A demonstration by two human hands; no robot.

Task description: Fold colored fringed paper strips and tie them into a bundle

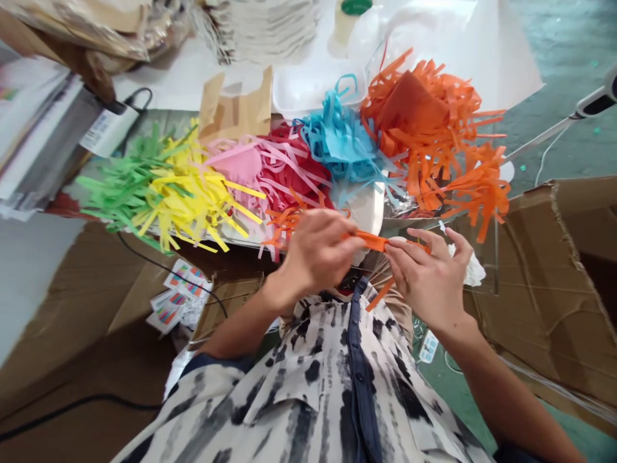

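Observation:
Between my two hands runs an orange paper tassel, twisted narrow in the middle, with fringe strips out at both sides. My left hand is closed around its left part. The thumb and fingers of my right hand pinch the other part, while the outer fingers stick out. Just beyond my hands, a pile of orange fringed paper lies at the right of the table. Beside it are blue fringed paper, pink fringed paper, yellow fringed paper and green fringed paper.
A white plastic tray and a folded brown paper piece lie behind the tassels. Cardboard boxes flank me on both sides. On the right, a glue gun-like tool points inward. Printed cards lie low at left.

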